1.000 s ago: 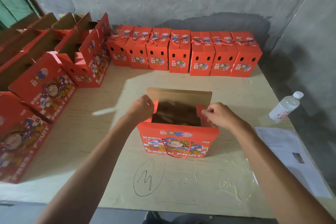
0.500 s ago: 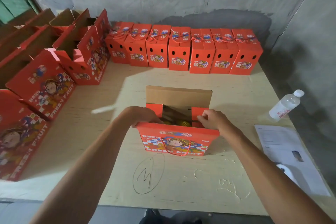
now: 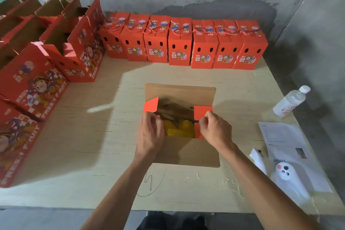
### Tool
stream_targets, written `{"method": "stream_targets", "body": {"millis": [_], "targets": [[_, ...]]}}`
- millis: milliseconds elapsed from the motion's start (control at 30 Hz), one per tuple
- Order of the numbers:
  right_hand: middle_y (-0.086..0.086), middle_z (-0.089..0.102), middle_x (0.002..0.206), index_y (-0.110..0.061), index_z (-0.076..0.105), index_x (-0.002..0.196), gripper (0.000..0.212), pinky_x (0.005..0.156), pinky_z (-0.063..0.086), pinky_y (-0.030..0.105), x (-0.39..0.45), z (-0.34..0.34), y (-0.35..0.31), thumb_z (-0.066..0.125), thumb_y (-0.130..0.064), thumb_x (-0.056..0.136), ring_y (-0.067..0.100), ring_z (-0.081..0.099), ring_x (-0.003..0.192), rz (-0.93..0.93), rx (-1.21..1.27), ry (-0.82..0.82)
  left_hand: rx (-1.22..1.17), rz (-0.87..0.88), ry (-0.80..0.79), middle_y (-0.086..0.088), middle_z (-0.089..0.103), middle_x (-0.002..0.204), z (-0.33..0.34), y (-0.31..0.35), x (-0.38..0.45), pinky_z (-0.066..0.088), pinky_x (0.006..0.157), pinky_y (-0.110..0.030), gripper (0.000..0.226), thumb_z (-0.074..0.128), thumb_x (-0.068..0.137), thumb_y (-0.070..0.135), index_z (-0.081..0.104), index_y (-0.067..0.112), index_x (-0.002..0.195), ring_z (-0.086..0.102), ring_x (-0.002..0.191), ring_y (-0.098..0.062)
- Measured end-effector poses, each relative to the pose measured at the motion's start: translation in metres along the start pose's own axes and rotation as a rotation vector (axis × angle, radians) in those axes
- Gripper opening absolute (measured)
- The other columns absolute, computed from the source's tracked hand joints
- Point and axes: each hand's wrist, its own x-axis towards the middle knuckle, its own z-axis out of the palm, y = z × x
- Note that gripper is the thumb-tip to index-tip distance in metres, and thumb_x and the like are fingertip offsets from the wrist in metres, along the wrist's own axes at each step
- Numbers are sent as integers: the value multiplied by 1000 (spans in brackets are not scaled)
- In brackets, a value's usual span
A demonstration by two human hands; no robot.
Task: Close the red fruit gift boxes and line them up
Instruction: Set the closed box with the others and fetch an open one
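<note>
Standing at a pale wooden table (image 3: 93,155), a person works over one open red gift box (image 3: 186,152) in the middle of it. Its two long flaps lie spread open, brown insides up, and yellow netted fruit (image 3: 183,128) shows inside. The left hand (image 3: 150,134) curls its fingers at the box's left edge, beside the raised left side flap (image 3: 150,105); whether it pinches the cardboard cannot be told. The right hand (image 3: 216,129) pinches the right side flap (image 3: 202,112).

Seven closed boxes (image 3: 180,50) stand side by side in one row along the far wall, rope handles on top. At the left, several more open boxes (image 3: 33,82) crowd together; their number is unclear.

On the right lie one plastic water bottle (image 3: 290,101), printed papers (image 3: 291,153) and a white toy-faced object (image 3: 284,171).
</note>
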Motion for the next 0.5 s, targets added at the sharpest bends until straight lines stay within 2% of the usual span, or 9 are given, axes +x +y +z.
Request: {"method": "stream_targets", "body": {"millis": [67, 133, 233, 267, 300, 333, 367, 433, 500], "targets": [[-5, 49, 57, -19, 45, 70, 29, 49, 21, 27, 3, 2, -10, 50, -34, 95, 30, 48, 52, 130, 64, 53, 12, -8, 138, 0, 52, 86, 4, -1, 13, 44, 72, -43, 7, 45, 100, 19, 48, 16, 94, 48, 78, -24], [-1, 48, 53, -19, 43, 66, 34, 48, 16, 24, 1, 5, -13, 59, -28, 95, 31, 49, 47, 130, 63, 156, 145, -33, 211, -6, 56, 98, 9, -4, 22, 43, 82, -42, 8, 48, 101, 15, 54, 10, 104, 51, 90, -27], [2, 58, 67, -18, 49, 75, 27, 49, 29, 27, -2, 7, -14, 68, -26, 93, 28, 59, 61, 78, 9, 250, 333, 59, -19, -5, 65, 114, 18, -15, 26, 43, 98, -42, 21, 47, 107, 22, 64, 12, 113, 58, 108, -29], [6, 62, 79, -15, 55, 85, 19, 55, 40, 32, -1, 9, -14, 70, -25, 91, 30, 61, 73, 66, 9, 277, 349, 96, -115, -2, 69, 117, 19, -19, 24, 42, 105, -42, 32, 42, 109, 29, 71, 15, 106, 60, 116, -26], [10, 65, 95, -10, 59, 101, 22, 65, 48, 38, 0, 10, -14, 71, -24, 89, 33, 63, 86, 75, 22, 288, 333, 111, -175, 0, 73, 117, 20, -22, 24, 39, 112, -41, 46, 36, 110, 36, 76, 18, 95, 60, 123, -22], [15, 64, 113, -5, 57, 120, 37, 76, 52, 43, 1, 11, -13, 71, -22, 89, 36, 63, 100, 99, 53, 261, 294, 101, -194, 3, 75, 113, 19, -22, 25, 38, 114, -39, 57, 30, 110, 39, 78, 21, 86, 61, 124, -18], [18, 60, 131, -3, 49, 137, 53, 85, 54, 45, 3, 12, -11, 69, -20, 91, 37, 62, 112, 117, 114, 202, 245, 70, -180, 6, 76, 107, 17, -22, 27, 41, 111, -35, 60, 26, 111, 41, 78, 25, 85, 64, 118, -16], [15, 46, 156, -6, 28, 157, 69, 97, 53, 43, 2, 11, -8, 63, -18, 98, 31, 54, 134, 129, 263, 85, 113, -42, -129, 12, 75, 102, 13, -23, 31, 51, 90, -26, 53, 23, 111, 48, 74, 35, 104, 69, 101, -8], [11, 42, 160, -11, 21, 161, 71, 104, 49, 41, 2, 10, -4, 60, -16, 101, 27, 47, 143, 133, 378, 41, 15, -119, -128, 13, 75, 114, 10, -24, 34, 55, 83, -27, 46, 25, 110, 54, 65, 40, 128, 70, 102, -2]]}}
